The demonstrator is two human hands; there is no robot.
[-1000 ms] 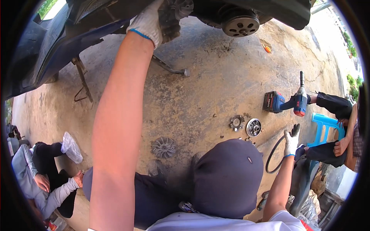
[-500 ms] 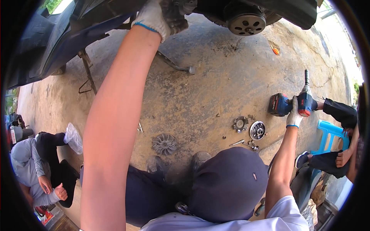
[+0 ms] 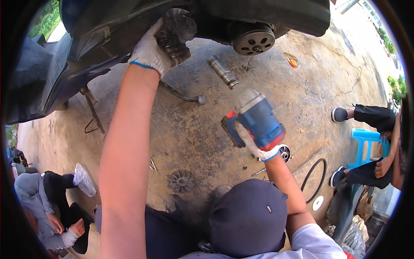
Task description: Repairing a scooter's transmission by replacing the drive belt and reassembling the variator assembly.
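Over open concrete (image 3: 202, 125), right grip (image 3: 251, 143) clasping wrench (image 3: 260, 121), left grip (image 3: 150, 51) unclear at vehicle edge (image 3: 116, 48)

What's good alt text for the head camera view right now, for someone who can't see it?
A gloved right hand grips a blue power tool, while the gloved left hand is at a dark finned part by a vehicle. A finned disc and a belt lie on the floor.

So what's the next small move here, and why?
I'd probably ease the power wrench up toward the dark metal part: your right grip holds the wrench, its socket points up and left at that part without touching it, and your left grip appears to be holding the part.
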